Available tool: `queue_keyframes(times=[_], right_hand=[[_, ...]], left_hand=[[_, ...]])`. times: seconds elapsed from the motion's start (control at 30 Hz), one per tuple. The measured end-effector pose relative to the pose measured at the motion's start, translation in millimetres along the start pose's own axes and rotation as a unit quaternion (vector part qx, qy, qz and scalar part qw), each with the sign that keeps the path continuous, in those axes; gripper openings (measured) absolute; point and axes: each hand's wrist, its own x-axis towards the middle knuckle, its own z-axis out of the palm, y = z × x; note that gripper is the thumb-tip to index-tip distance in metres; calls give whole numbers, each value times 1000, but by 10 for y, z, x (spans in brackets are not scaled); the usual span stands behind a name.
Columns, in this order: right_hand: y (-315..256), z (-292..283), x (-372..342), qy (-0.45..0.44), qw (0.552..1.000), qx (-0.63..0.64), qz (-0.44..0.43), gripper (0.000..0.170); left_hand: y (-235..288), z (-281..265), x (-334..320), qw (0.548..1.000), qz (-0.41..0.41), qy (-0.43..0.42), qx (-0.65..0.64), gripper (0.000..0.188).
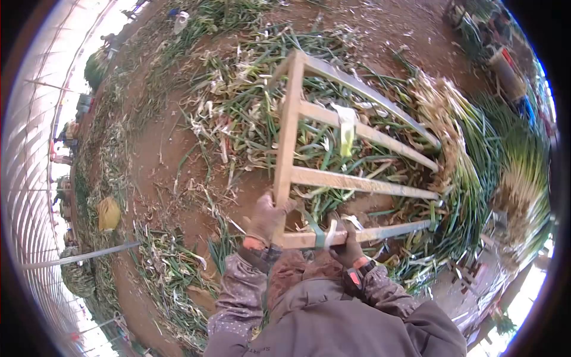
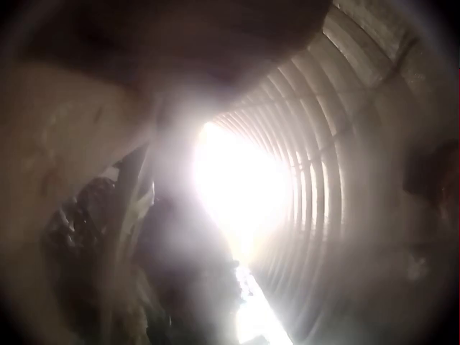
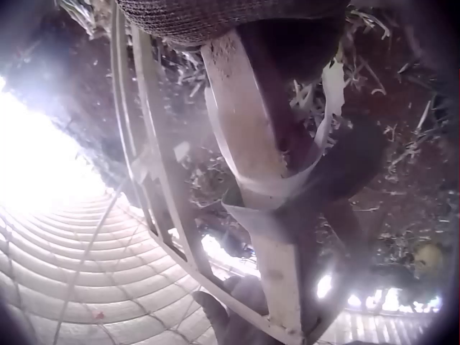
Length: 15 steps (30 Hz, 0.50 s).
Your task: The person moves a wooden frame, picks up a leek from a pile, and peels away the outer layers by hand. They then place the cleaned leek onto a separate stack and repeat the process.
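Observation:
A pale frame [image 1: 285, 137], with one long bar and several crossbars, leans tilted in front of the person in the head view. The left hand [image 1: 264, 221] grips the near end of its long bar. Lower and to the right, the right hand [image 1: 347, 249] holds the nearest crossbar [image 3: 248, 122], beside pale and green strips [image 3: 266, 194] looped around it. Part of the left hand [image 3: 244, 309] shows at the bar's far end in the right wrist view. Another pale strip [image 1: 346, 128] hangs from a middle crossbar. The left wrist view is blurred and glaring.
Bunched green onions [image 1: 470, 143] lie beyond the crossbars' far ends, with another bundle [image 1: 523, 184] to the right. Loose onion leaves [image 1: 238, 113] litter the brown soil. A yellow sack [image 1: 109, 213] and a metal pole [image 1: 83, 256] are at left, by the ribbed wall [image 1: 35, 149].

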Motion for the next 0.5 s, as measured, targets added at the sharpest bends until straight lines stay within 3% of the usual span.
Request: queue_keyframes(times=[0.07, 0.13, 0.17, 0.2, 0.23, 0.27, 0.3, 0.33, 0.4, 0.5], right_hand=[[-99, -11, 65, -46, 980, -192, 30, 63], [-337, 205, 181, 40, 965, -201, 166, 56], [-499, 457, 147, 148, 945, -101, 275, 50], [-640, 690, 160, 171, 899, -368, 166, 35], [-705, 744, 302, 135, 818, -558, 12, 42], [-801, 806, 441, 171, 758, -628, -47, 44], [-1043, 1231, 549, 207, 687, -689, -103, 46], [-1159, 1570, 783, 218, 698, -666, -147, 47], [-1305, 2269, 1166, 243, 713, -617, -229, 50], [-1440, 3395, 1811, 255, 688, -612, -295, 56]], left_hand=[[98, -185, 149, 997, -51, -33, -36, 35], [30, -437, 451, 992, -81, -91, -32, 36], [-135, -578, 633, 987, -98, -122, -29, 37], [-351, -687, 855, 990, -62, -129, -5, 40], [-293, -797, 1000, 990, -26, -134, 20, 43], [-232, -934, 1151, 986, -32, -155, 49, 46], [-34, -1075, 1287, 980, -38, -177, 78, 48], [-95, -1192, 1557, 973, 11, -195, 127, 54], [-599, -1085, 2234, 975, 38, -211, 67, 55], [113, -1394, 2858, 958, 69, -258, 102, 54]])
